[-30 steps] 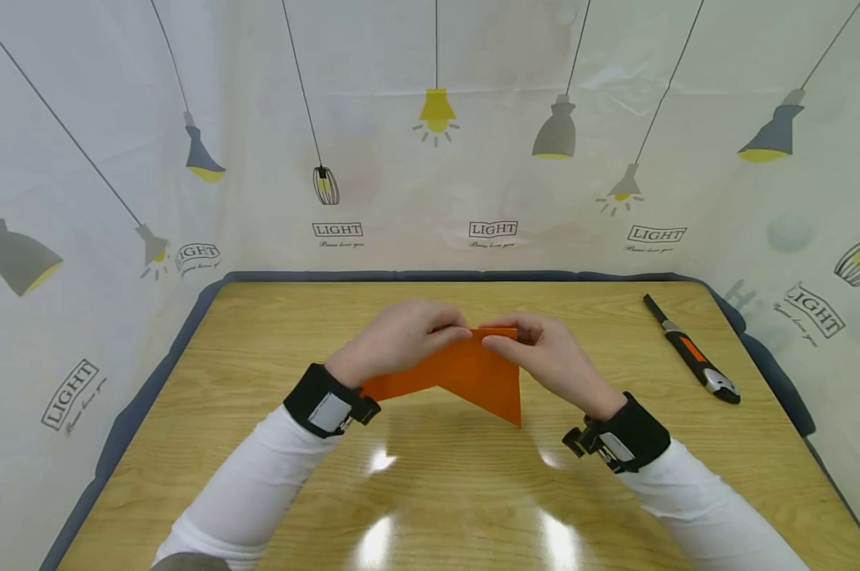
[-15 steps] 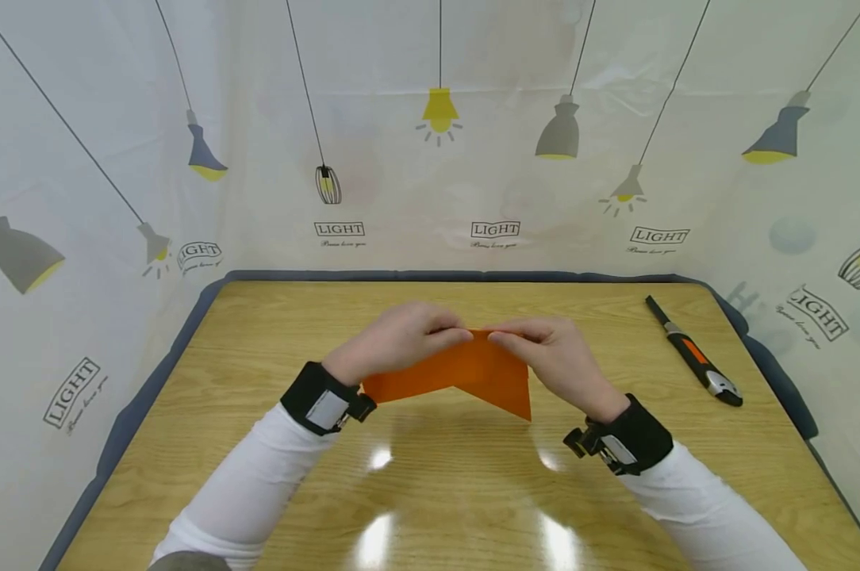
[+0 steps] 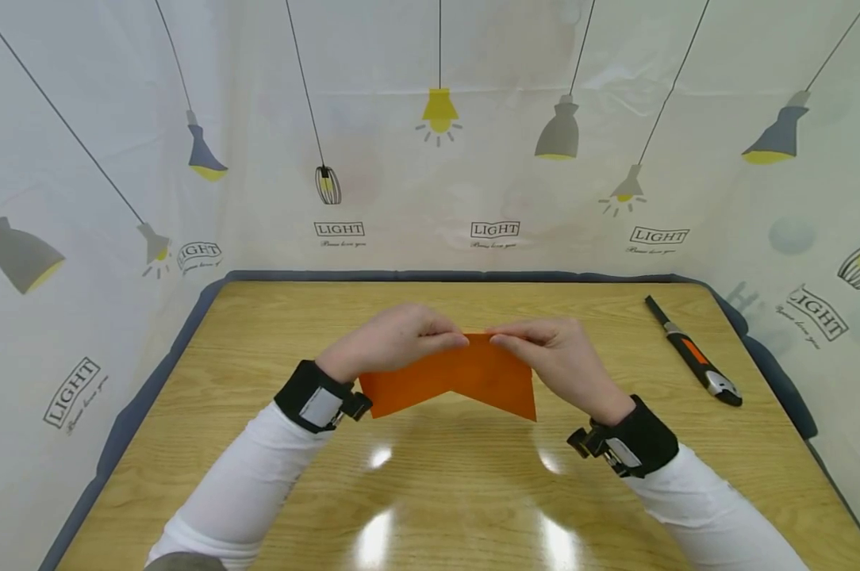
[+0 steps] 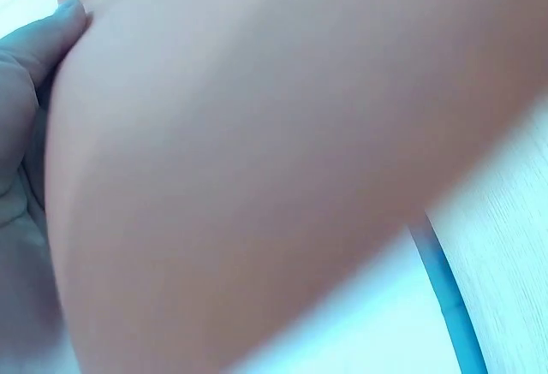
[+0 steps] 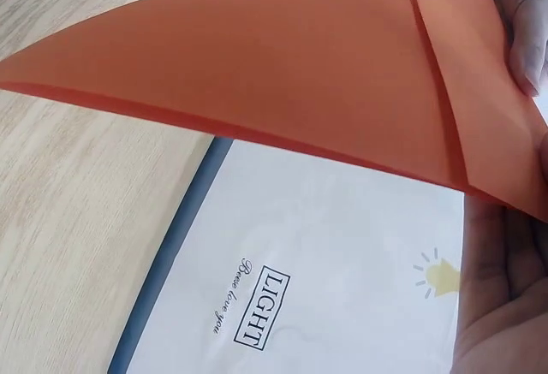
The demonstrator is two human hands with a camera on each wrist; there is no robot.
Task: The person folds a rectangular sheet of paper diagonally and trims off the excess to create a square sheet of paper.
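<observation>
A folded sheet of orange paper point(image 3: 458, 369) is held up above the table between both hands, its lower edge notched in the middle. My left hand point(image 3: 401, 337) pinches the top edge between thumb and fingers, left of centre. On the other side my right hand point(image 3: 554, 357) pinches the same edge near its right end. Paper fills most of the left wrist view, with the left thumb point(image 4: 56, 36) against its edge. In the right wrist view the orange paper point(image 5: 257, 74) shows a folded flap point(image 5: 479, 83) along the held side.
On the table point(image 3: 430, 492), toward the back right, lies a black and orange tool point(image 3: 694, 357) with a slim dark tip, perhaps a lighter. A curtain point(image 3: 401, 182) printed with lamps stands behind and at both sides.
My left hand has shifted slightly left and the right hand slightly right. More of the paper's left part now shows, and the notch looks more symmetrical. The black and orange tool stays put.
</observation>
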